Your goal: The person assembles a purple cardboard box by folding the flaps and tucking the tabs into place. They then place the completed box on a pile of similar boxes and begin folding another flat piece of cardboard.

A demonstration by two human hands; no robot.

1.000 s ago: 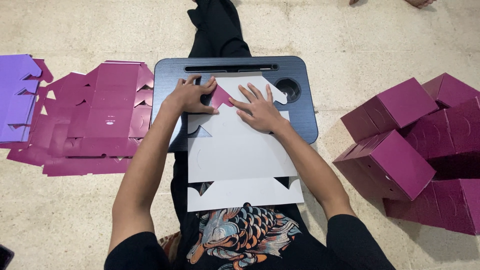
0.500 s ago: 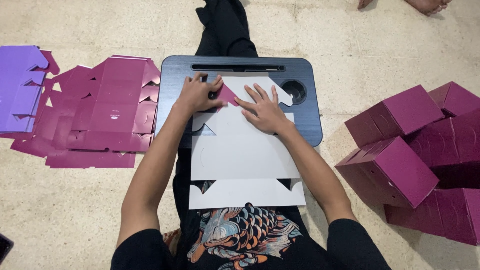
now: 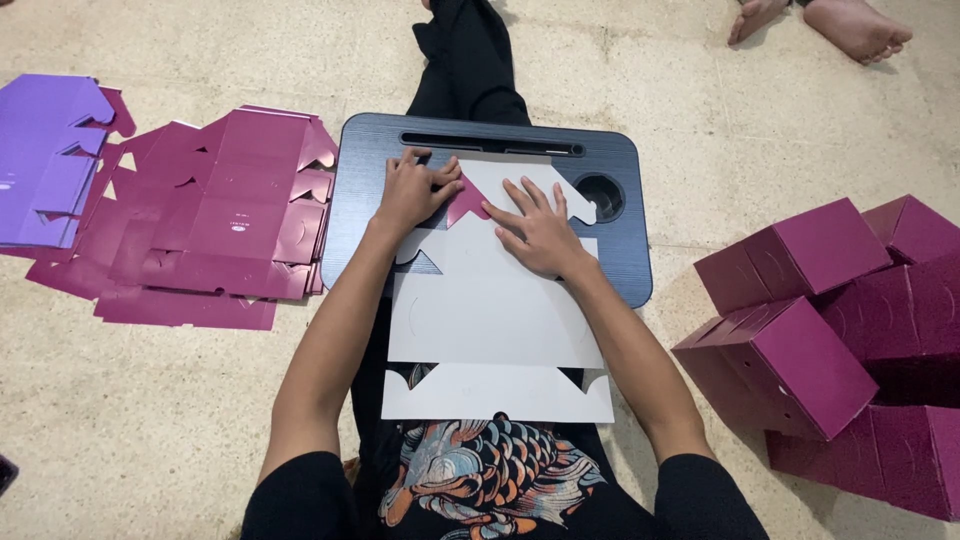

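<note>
A flat die-cut cardboard box blank (image 3: 490,310), white side up, lies across a dark blue lap tray (image 3: 360,200) and my lap. My left hand (image 3: 410,190) pinches a small flap (image 3: 466,200) folded back at the far end, its magenta side showing. My right hand (image 3: 540,232) lies flat with fingers spread, pressing the blank down just right of that flap.
A stack of flat magenta blanks (image 3: 210,220) lies on the floor at left, with purple blanks (image 3: 45,160) beyond. Several assembled magenta boxes (image 3: 800,340) are piled at right. Another person's bare feet (image 3: 830,20) show at the top right. The tray has a round cup recess (image 3: 602,192).
Both hands stay on the folded flap; the fingers shifted only slightly. The camera view tilted a little, moving everything downward in frame.
</note>
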